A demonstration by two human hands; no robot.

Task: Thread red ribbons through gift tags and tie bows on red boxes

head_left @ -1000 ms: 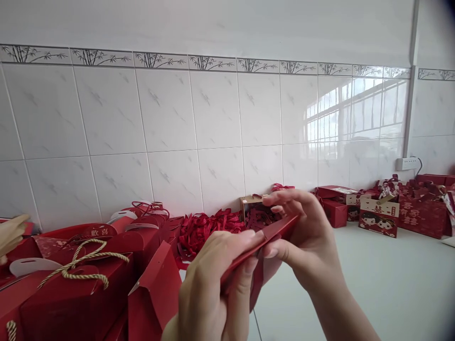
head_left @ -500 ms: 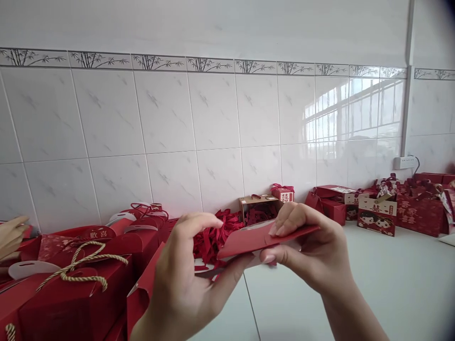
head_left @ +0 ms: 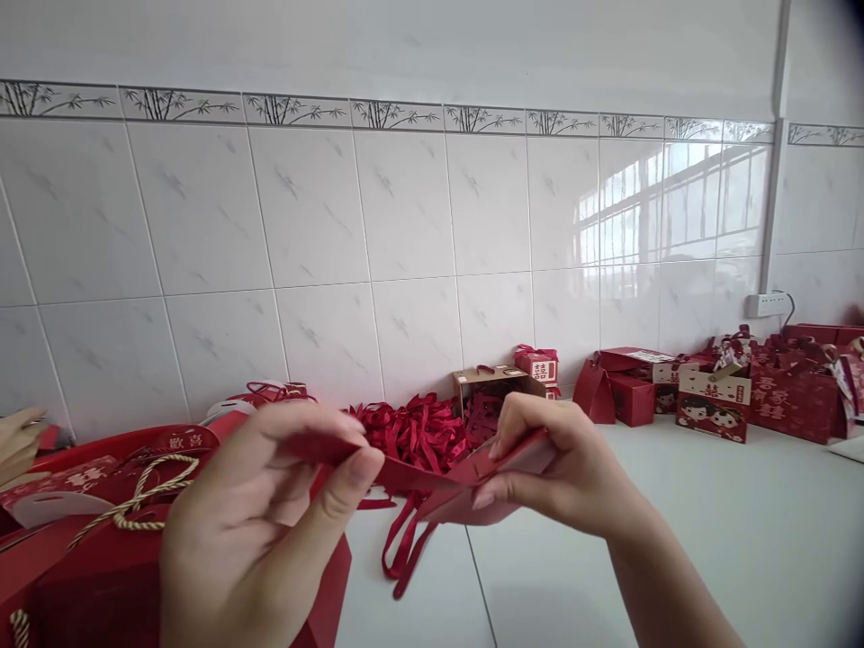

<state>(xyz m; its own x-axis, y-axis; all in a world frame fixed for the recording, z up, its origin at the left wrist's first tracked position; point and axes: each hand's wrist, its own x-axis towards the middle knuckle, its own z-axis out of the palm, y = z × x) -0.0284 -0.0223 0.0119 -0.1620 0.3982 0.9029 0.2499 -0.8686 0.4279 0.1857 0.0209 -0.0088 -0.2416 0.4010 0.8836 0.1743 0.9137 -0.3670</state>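
A red cardboard piece [head_left: 465,506], folded and partly opened out, hangs in the air between my two hands. My left hand [head_left: 270,504] pinches its left end between thumb and fingers. Its right end is gripped by my right hand [head_left: 560,468], with the thumb below and the fingers curled on top. Behind it, a heap of dark red ribbons [head_left: 411,427] lies on the white table [head_left: 573,576]. Two loose ribbon ends [head_left: 405,549] trail forward below the cardboard.
At left, red gift boxes [head_left: 94,576] with gold rope handles [head_left: 152,490] crowd the table. Another person's hand [head_left: 20,445] shows at the far left edge. An open carton [head_left: 496,391] stands by the wall, and printed red boxes [head_left: 715,409] and bags [head_left: 796,396] stand at right.
My left hand has moved left and now pinches the cardboard's left end, opening it out. My right hand keeps its grip, shifted slightly left. More of the ribbons shows.
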